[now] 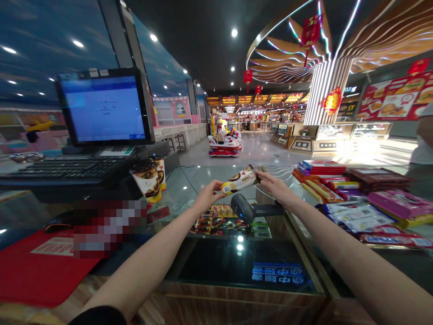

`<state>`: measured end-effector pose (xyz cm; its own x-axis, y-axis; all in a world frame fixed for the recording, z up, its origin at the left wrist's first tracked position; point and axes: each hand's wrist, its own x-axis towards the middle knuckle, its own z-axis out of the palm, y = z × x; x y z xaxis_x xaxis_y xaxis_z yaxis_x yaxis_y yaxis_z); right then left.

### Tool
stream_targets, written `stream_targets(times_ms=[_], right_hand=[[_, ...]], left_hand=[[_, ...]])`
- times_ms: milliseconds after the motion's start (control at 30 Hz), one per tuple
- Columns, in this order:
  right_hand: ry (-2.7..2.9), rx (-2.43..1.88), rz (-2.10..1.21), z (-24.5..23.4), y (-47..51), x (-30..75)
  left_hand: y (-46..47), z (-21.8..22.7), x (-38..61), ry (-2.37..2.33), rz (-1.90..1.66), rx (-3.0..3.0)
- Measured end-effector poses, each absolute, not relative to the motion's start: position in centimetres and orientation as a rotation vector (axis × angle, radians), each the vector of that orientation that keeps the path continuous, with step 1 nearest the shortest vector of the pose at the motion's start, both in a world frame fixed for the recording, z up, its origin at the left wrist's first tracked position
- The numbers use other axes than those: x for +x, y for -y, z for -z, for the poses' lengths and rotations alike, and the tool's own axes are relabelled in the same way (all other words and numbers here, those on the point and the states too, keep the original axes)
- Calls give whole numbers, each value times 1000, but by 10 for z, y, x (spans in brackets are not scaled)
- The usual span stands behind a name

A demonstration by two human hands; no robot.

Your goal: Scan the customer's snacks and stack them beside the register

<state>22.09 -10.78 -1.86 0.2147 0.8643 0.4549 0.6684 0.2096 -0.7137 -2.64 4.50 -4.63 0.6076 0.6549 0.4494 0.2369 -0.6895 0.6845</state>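
I hold a long snack packet [241,179], cream and brown with a picture on it, level above the glass counter [189,180]. My left hand [209,195] pinches its near left end. My right hand [274,185] grips its right end. Just below the packet, a dark barcode scanner [244,208] rests on the counter with its head turned toward me. Several packaged sweets [216,222] show through the glass under my hands.
A till screen [104,108] and keyboard [67,168] stand at the left, with two paper cups [149,180] beside them and a red mat [37,266] nearer me. Stacks of boxed and wrapped sweets [355,194] cover the counter's right. A person's arm [423,135] shows at the far right.
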Motion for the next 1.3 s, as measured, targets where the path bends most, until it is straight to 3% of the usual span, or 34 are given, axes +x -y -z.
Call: stream_targets(times_ms=[100, 233, 667, 967, 1133, 1300], right_hand=[[1359, -1406, -522, 13, 106, 211], [1252, -1333, -622, 9, 100, 202], [1424, -1296, -323, -11, 64, 176], [1615, -1261, -116, -25, 51, 149], [1608, -1253, -164, -30, 45, 140], [1462, -1226, -489, -28, 41, 132]], left_hand=[[-44, 44, -28, -742, -938, 2290], [-43, 35, -33, -808, -938, 2366], [-36, -8, -40, -680, -1072, 2447], [-42, -59, -52, -438, -1123, 3009], [-41, -70, -64, -565, -1107, 3149], [-41, -79, -74, -604, -1005, 3209]])
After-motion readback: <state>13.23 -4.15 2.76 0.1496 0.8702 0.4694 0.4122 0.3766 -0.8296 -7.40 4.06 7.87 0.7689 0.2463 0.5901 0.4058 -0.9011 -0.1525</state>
